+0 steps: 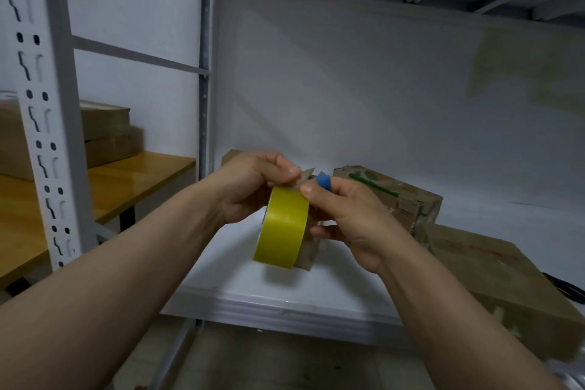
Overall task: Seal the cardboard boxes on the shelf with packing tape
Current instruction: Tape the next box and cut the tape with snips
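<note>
Tape roll [283, 226] pinched between left hand [250, 188], right hand [346, 215], above shelf [285, 304].

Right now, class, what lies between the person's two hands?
In the head view, the yellow tape roll hangs between the left hand and right hand, both gripping it; a small blue object sits at the right fingertips.

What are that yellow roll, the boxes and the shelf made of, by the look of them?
Roll: smooth, slightly glossy yellow tape, likely plastic film.
Boxes: matte brown cardboard, worn, with torn, scuffed edges.
Shelf: white, smooth and faintly shiny; probably painted metal, like the perforated upright.
</note>
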`<state>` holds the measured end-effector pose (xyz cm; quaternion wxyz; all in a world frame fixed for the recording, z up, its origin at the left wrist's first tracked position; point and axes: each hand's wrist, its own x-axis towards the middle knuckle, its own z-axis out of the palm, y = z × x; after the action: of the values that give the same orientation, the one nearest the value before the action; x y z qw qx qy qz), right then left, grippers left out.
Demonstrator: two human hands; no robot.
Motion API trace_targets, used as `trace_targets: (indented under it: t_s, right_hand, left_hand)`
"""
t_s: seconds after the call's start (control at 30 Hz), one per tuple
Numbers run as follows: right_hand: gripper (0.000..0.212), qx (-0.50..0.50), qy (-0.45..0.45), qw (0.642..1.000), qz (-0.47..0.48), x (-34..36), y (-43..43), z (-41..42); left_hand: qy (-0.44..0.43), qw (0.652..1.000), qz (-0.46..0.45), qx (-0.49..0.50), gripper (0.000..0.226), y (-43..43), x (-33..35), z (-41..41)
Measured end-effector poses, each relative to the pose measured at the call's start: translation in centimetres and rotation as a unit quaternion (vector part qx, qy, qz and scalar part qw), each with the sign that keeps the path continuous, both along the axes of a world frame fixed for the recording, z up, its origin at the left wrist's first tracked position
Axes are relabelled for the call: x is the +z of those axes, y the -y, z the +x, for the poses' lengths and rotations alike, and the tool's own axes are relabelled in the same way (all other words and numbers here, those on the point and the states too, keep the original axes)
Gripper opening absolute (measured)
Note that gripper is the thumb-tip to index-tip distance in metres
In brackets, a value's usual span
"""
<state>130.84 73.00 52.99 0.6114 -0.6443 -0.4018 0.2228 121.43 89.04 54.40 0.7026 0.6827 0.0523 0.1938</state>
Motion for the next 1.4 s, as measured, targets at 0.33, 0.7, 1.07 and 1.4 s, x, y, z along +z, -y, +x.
trace_targets:
  t_s: [0.33, 0.7, 1.07, 1.4]
  right_hand:
    - [0.014, -0.040, -0.081, 0.996, 0.027, 0.7, 0.4, 0.2]
    - [0.013, -0.006, -0.111, 0.991, 0.080, 1.7, 2.3, 1.2]
    - [0.005, -0.096, -0.028, 0.994, 0.050, 1.6, 2.8, 1.9]
    - [0.014, -0.103, 0.049, 0.993, -0.017, 1.6, 3.5, 2.4]
  left_hand:
    - [0.002, 0.964, 0.209, 0.164, 0.003, 3.2, 1.0, 0.4]
    - [0.020, 0.892, 0.365, 0.267, 0.002, 5.6, 2.0, 0.5]
    - [0.030, 0.965, 0.160, 0.206, 0.052, 5.3, 1.7, 1.2]
    - [-0.077, 0.944, 0.288, 0.144, 0.023, 5.5, 2.2, 1.3]
